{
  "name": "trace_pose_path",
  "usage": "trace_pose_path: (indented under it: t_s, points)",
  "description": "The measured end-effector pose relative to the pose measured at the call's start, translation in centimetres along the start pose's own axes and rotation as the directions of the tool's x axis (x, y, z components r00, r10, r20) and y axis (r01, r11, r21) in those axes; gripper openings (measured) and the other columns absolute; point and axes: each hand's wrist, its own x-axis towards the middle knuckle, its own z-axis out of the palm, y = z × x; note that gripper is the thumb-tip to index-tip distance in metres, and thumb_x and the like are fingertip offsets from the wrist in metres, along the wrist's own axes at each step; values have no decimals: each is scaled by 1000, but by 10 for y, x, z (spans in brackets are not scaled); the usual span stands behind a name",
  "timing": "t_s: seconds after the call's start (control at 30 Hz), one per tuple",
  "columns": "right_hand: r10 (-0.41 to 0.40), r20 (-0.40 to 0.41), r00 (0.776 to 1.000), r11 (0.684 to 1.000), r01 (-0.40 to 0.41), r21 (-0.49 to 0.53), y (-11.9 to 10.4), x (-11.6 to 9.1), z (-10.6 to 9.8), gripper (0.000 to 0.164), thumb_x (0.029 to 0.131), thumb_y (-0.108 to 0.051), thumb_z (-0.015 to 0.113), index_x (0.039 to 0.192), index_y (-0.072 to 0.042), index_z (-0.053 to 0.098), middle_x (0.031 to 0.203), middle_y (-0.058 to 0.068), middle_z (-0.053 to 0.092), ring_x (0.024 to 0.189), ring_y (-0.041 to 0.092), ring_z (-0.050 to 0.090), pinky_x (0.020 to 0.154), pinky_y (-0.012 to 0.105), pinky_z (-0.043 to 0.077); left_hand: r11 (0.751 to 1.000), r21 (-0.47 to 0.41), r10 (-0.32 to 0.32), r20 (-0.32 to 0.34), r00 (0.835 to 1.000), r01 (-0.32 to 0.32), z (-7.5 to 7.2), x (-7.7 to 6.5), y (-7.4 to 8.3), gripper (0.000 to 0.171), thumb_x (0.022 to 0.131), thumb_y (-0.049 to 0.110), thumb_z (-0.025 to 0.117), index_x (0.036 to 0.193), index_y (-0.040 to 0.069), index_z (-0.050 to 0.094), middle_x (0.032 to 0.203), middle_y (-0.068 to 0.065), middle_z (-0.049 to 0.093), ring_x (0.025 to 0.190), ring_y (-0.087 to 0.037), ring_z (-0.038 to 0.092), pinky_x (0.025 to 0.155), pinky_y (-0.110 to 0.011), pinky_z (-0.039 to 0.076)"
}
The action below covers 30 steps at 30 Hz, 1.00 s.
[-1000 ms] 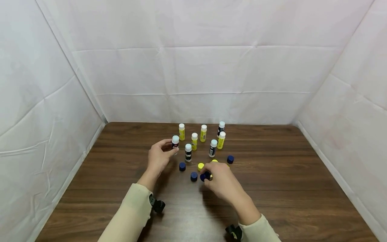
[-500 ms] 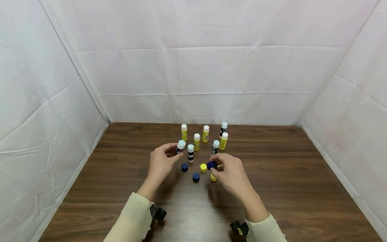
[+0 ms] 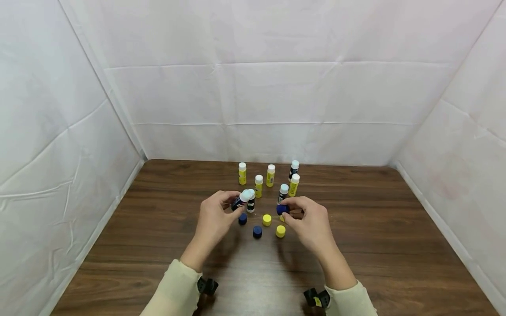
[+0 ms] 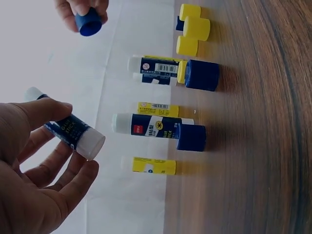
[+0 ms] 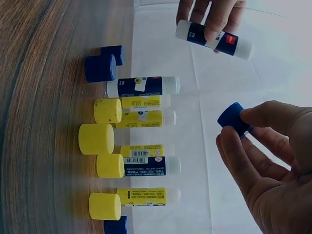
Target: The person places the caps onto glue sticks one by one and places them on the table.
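Note:
My left hand (image 3: 213, 217) holds an uncapped dark blue glue stick (image 4: 73, 129) above the table, its white end tilted to the right. Opposite it, my right hand (image 3: 312, 224) pinches a blue cap (image 5: 230, 117) between thumb and fingers, also off the table. Stick and cap are apart, and the cap's hollow side shows in the left wrist view. Below the hands lie two blue caps (image 3: 257, 231) and several yellow caps (image 3: 280, 231). Part of a yellow cap is hidden behind my right fingers.
Several uncapped glue sticks stand upright farther back, some with yellow labels (image 3: 242, 174), others dark blue (image 3: 294, 169). One dark blue stick (image 3: 251, 204) stands just behind the held one. White cloth walls (image 3: 276, 96) enclose the brown wooden table (image 3: 158, 237) at the back and sides.
My right hand has lifted the blue cap from among the caps and raised it. My left hand has moved rightward, tipping the glue stick from upright to slanted.

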Motion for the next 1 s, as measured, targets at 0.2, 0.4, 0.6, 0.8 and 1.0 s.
trace_pose_path:
  t_s: [0.2,0.4,0.6,0.8,1.0]
  points:
    - [5,-41,999,999,-4,41,-2,1,-1,25,88,-6,79,110,-19,76,109,1,72,97,16,70,78,29,61,991,100,88,-5,996,-87,-1,-3,4,31,83,11,86,111,18,76,100,3,68,88,-15,64,72,-33,54]
    - [11,-65,998,996,-5,84,-2,1,0,24,87,-6,80,108,-18,77,105,2,74,95,16,72,77,27,61,974,166,155,-10,988,-152,-4,-5,7,32,81,11,88,110,17,77,103,1,68,90,-18,62,72,-32,50]
    - [-28,-103,994,988,43,149,-2,1,0,22,87,-6,81,108,-14,77,106,5,75,93,18,72,76,27,61,933,263,256,-2,967,-246,-6,-7,11,34,79,13,89,111,18,77,101,0,66,92,-18,60,76,-34,55]
    - [-42,-122,992,982,64,176,0,1,1,22,87,-6,80,108,-13,77,107,5,75,92,17,73,76,26,60,885,325,354,-5,935,-333,-3,-5,12,34,79,9,88,110,17,77,99,0,65,91,-19,59,77,-31,56]
    - [-23,-104,994,969,47,241,2,0,5,22,89,-9,80,111,-14,77,105,6,76,92,17,73,78,27,60,825,383,457,-18,889,-416,-1,-5,14,35,76,6,89,108,13,78,100,-2,66,91,-20,59,78,-30,57]
